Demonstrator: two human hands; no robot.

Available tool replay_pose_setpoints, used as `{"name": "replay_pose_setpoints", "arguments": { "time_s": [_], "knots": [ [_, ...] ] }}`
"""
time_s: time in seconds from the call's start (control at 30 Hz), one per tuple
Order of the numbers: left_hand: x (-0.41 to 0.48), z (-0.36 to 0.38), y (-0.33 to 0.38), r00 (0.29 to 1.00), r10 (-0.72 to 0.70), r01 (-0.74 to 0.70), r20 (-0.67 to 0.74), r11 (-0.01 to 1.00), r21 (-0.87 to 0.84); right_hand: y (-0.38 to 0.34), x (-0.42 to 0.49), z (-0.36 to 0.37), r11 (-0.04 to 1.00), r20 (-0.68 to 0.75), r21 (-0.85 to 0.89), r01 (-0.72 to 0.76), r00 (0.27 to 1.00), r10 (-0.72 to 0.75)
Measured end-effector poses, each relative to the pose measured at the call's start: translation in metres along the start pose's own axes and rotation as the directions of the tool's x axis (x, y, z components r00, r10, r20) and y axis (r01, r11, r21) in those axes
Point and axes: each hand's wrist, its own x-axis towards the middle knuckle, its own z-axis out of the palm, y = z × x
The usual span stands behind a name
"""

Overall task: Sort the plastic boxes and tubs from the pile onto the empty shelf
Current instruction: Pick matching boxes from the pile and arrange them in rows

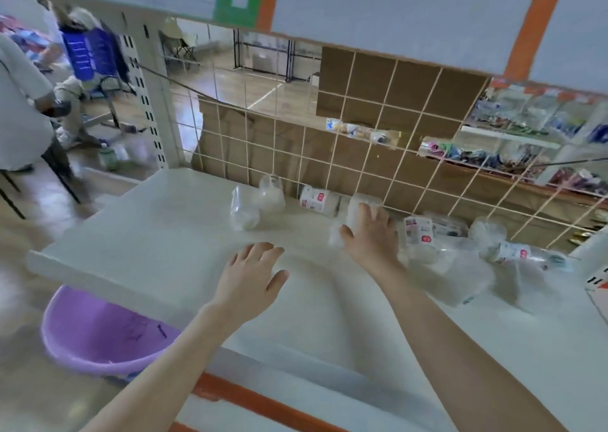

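Right hand [370,231] lies on top of a clear tub [360,201] at the back of the white shelf [148,234]. The fingers are slightly spread and curved over its upper side, and the thumb is against its near end, so I judge this a grip and not a mere touch, though blur softens the outline. The tub lies on its side, just in front of the wire grid [394,155]. The grid probably serves as a backstop to line things up against. Left hand [253,277] is over bare shelf near the front edge, palm down, fingers loosely spread, holding nothing. I cannot tell whether it touches the surface. It appears kept free for the next item. The tub sits directly under my right fingers and well ahead and right of my left. A labelled tub [317,199] lies just beside it to the left, and two more clear tubs [245,208] lie further left along the back. The unsorted pile [460,260] lies to the right of my right hand. A purple basin [95,336] sits below the shelf's left end.
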Motion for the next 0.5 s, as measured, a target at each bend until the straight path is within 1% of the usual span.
{"name": "replay_pose_setpoints", "arguments": {
  "time_s": [0.13,0.27,0.4,0.5],
  "knots": [
    [0.013,0.002,-0.013,0.997,0.070,-0.070,0.031,0.998,-0.009,-0.015,0.005,0.008,0.991,-0.064,-0.101,-0.093,0.994,0.087],
    [0.021,0.005,-0.019,0.988,0.153,-0.153,-0.001,0.985,-0.082,-0.021,0.005,0.013,0.982,-0.163,-0.123,-0.145,0.979,0.124],
    [0.022,0.009,-0.020,0.983,0.181,-0.180,-0.008,0.970,-0.164,-0.025,0.005,0.016,0.981,-0.184,-0.115,-0.155,0.974,0.132],
    [0.024,0.010,-0.023,0.983,0.182,-0.182,-0.018,0.961,-0.210,-0.026,0.000,0.019,0.985,-0.165,-0.126,-0.119,0.981,0.098]
  ]
}}
